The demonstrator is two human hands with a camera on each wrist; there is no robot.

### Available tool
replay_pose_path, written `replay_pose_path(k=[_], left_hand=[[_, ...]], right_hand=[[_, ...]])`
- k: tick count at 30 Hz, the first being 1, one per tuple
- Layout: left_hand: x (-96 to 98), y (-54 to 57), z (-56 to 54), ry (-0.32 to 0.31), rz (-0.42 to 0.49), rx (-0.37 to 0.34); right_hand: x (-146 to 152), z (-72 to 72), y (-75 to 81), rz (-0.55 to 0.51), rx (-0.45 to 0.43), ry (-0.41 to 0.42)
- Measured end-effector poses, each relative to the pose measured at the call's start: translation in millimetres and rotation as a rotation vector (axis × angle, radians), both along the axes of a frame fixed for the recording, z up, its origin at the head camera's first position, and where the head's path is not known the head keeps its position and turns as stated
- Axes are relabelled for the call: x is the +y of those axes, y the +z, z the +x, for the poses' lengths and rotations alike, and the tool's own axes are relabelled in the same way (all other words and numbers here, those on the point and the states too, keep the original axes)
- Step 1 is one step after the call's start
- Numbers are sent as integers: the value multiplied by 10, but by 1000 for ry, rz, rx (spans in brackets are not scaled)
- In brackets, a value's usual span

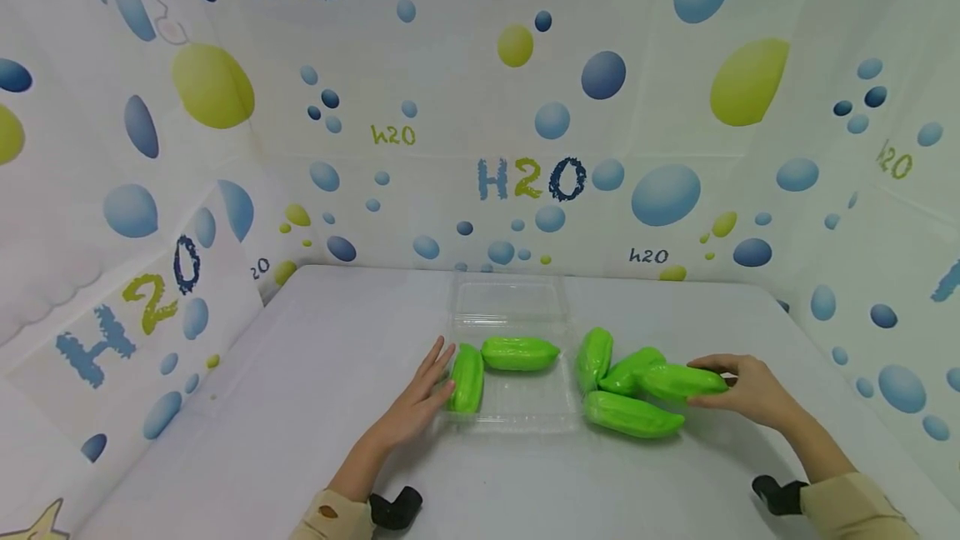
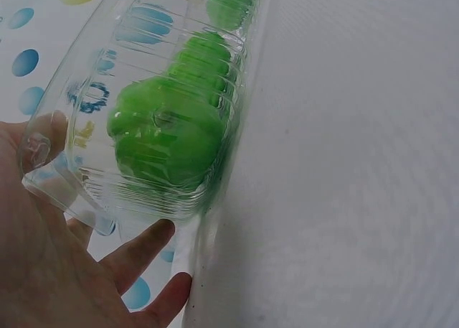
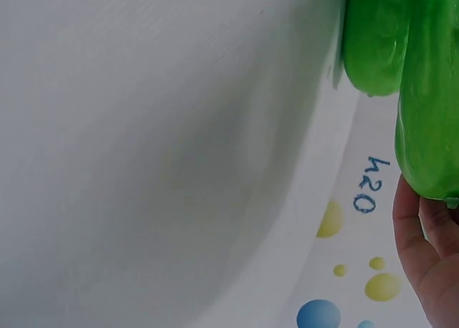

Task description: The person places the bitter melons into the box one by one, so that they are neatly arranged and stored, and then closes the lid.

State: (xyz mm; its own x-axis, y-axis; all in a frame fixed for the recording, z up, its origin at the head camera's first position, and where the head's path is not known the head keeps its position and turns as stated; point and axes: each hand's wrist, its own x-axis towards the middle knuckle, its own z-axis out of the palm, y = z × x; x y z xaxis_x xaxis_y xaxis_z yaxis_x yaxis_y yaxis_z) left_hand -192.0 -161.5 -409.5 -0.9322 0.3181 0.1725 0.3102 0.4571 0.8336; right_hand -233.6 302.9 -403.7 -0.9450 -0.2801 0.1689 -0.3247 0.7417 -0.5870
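My right hand [image 1: 750, 390] pinches the narrow end of a long green vegetable [image 1: 678, 381], plump, ridged and cucumber-shaped. It overlaps another green vegetable [image 1: 626, 369] in the head view. My left hand [image 1: 412, 407] lies along the left side of a clear plastic box [image 1: 525, 417], its fingers spread and right at the rim. Two similar green vegetables lie inside, an upright-lying one [image 1: 467, 379] at the left wall and a crosswise one [image 1: 520, 353] toward the back. In the right wrist view, fingers [image 3: 407, 231] press against the end of the held green vegetable [image 3: 434, 127].
Right of the box, one green vegetable [image 1: 596, 357] leans by its side and another [image 1: 633, 415] lies in front. The clear lid [image 1: 510, 304] is folded back behind the box. A white table [image 1: 262, 407] meets a patterned curtain [image 1: 450, 107] at the back.
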Motion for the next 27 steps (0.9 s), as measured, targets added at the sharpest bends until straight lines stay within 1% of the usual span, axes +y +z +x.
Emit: replay_pose_path(k=[6, 13, 16, 19, 21, 26, 27], left_hand=[[1, 1, 0, -13, -1, 0], [-1, 15, 8, -19, -6, -2], [-2, 16, 10, -16, -8, -3], [-1, -11, -1, -8, 11, 5], [-14, -85, -39, 1, 17, 18], [-63, -302, -166, 13, -11, 45], [-70, -324, -181, 11, -12, 46]], right_hand=[[-113, -21, 40, -19, 11, 10], [-221, -105, 55, -18, 6, -4], [-278, -143, 76, -32, 6, 11], [-348, -178, 102, -65, 6, 32], [-396, -195, 120, -84, 0, 43], [-506, -235, 141, -106, -4, 62], [-525, -244, 141, -108, -3, 65]])
